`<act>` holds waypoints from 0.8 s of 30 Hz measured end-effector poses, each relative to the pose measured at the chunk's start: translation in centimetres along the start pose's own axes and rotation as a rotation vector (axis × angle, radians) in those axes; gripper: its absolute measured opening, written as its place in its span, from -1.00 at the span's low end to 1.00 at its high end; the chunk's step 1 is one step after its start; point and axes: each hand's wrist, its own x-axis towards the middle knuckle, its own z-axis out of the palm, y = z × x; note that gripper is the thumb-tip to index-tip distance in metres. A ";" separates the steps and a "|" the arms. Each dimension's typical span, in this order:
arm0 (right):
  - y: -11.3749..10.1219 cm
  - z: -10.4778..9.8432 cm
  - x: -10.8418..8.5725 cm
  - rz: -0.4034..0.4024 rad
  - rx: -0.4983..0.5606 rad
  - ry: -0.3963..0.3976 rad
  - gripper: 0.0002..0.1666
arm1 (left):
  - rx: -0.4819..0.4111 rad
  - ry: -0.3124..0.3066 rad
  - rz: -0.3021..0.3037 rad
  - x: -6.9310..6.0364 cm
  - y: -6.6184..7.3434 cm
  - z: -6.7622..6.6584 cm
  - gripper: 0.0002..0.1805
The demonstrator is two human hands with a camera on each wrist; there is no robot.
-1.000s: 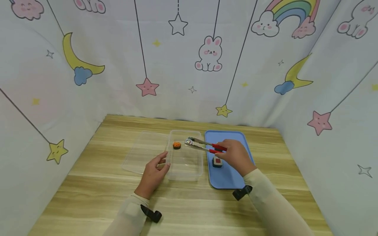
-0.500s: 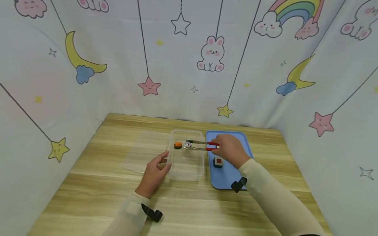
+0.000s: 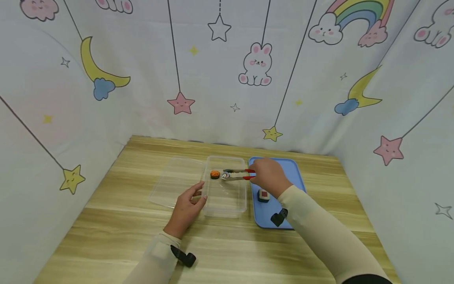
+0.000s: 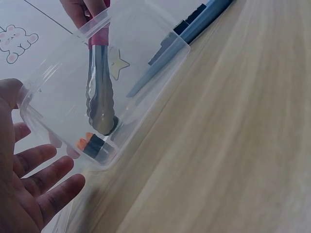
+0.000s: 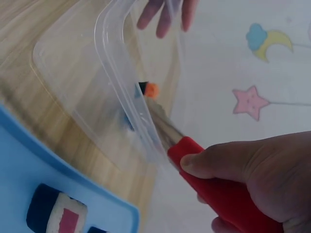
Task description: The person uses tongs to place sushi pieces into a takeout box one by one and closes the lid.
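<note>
Since earlier frame, right hand (image 3: 270, 175) and red-handled tongs (image 4: 100, 92) shifting, tips bringing round white sushi piece (image 3: 226, 174) down and closer to orange-topped sushi piece (image 3: 214, 174), both now sitting just beside each other in clear plastic box (image 3: 223, 199). We are seeing right hand clamping tongs' handles; whether tips are pinching round piece, we cannot tell. Left hand (image 3: 185, 207) touching box's left side, fingers spread apart. Blue tray (image 3: 260, 219) lying right of box, holding square red-centred sushi piece (image 3: 263, 195). Clear lid (image 3: 172, 179) lying left, on wood-grain table (image 3: 216, 252).
</note>
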 end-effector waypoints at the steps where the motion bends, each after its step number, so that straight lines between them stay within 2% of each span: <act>1: 0.0 0.0 0.0 0.004 -0.002 -0.002 -0.74 | -0.001 -0.001 0.000 0.0 0.0 0.0 -0.41; 7: -0.1 -0.1 0.0 0.027 0.012 -0.008 -0.67 | -0.004 -0.004 0.002 0.0 0.0 0.1 -0.41; 14: 0.6 -0.3 -0.5 0.060 0.074 -0.011 -0.70 | 0.016 -0.001 -0.004 0.0 0.0 0.1 -0.42; 24: 2.1 -0.4 -2.3 0.054 0.198 0.050 -0.54 | 0.016 -0.007 -0.012 0.0 0.2 0.1 -0.42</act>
